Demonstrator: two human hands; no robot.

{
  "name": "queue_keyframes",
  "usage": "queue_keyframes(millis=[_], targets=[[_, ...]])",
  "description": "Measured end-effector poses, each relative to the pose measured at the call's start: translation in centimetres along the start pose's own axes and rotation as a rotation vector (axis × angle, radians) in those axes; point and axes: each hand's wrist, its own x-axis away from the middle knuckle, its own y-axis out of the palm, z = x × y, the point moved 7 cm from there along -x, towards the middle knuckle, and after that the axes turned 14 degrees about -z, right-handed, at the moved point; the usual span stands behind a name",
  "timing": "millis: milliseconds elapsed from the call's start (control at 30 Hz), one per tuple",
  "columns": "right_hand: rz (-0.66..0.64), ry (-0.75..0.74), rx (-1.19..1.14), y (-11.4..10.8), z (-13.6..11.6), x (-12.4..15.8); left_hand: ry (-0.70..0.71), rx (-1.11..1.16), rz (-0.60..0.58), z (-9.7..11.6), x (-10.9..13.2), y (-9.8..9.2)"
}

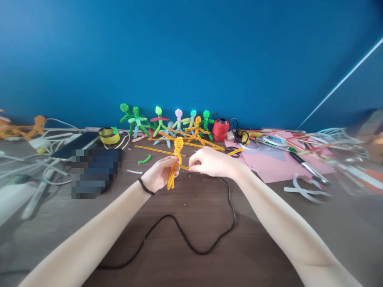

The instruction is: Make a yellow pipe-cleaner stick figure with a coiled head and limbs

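An orange pipe cleaner figure with a coiled head stands upright between the fingers of my left hand, which is closed around its middle. Its lower strands hang below the fingers. From its middle a short orange strand reaches to the right, and my right hand pinches the end of it. Behind my hands lie several loose orange pipe cleaners, and a finished-looking orange figure stands among them. A small green pipe cleaner piece rests left of my left hand.
Several coloured pipe cleaner figures lean along the blue wall. A red roll, scissors and pink paper are at the right. A dark phone and white cables lie left. A black cord curves across the table's front.
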Motion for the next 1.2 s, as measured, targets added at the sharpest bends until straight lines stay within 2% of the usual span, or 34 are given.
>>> queue_keyframes(millis=[233, 433, 633, 800, 933, 1067, 1200], targets=[[0.008, 0.012, -0.066, -0.1, 0.5, -0.1, -0.008, -0.077, -0.022, -0.1, 0.0, -0.6], [0.032, 0.038, -0.137, -0.5, 1.9, -0.1, 0.008, -0.010, -0.050, 0.0, 0.1, -0.3], [0.017, 0.028, -0.205, -0.7, 3.2, -0.3, -0.056, -0.032, -0.102, -0.3, 0.4, 0.4], [-0.005, 0.045, -0.263, -0.5, 4.2, -0.5, -0.043, -0.036, -0.212, -0.3, 0.3, 1.0], [-0.048, -0.002, -0.311, -0.1, 4.5, -0.9, -0.069, -0.068, -0.286, -0.6, 0.3, 1.3], [-0.083, -0.011, -0.325, 0.4, 4.7, -1.4, -0.131, -0.154, -0.312, -1.0, 0.6, 1.8], [-0.037, -0.073, -0.282, -0.1, 3.8, -1.3, -0.218, -0.224, -0.374, -1.6, 1.0, 2.7]])
